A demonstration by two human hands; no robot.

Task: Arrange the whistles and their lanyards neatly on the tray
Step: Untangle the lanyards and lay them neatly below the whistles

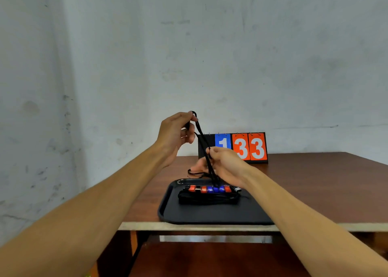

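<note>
The left hand (175, 137) pinches the thin black cord lanyard (202, 140) at its top; the right hand (222, 164) closes its grip lower, just above what seems a blue plastic whistle (216, 189) on the black tray (210, 213).

A black tray (210, 213) sits at the near edge of a brown table (315, 178). On the tray lies a row of red and blue whistles (210, 189) beside bundled black cords. Above the tray, the left hand (176, 136) and right hand (222, 163) pinch a black lanyard (202, 140) stretched taut between them. Behind the tray stands a scoreboard (241, 147) reading 133.
</note>
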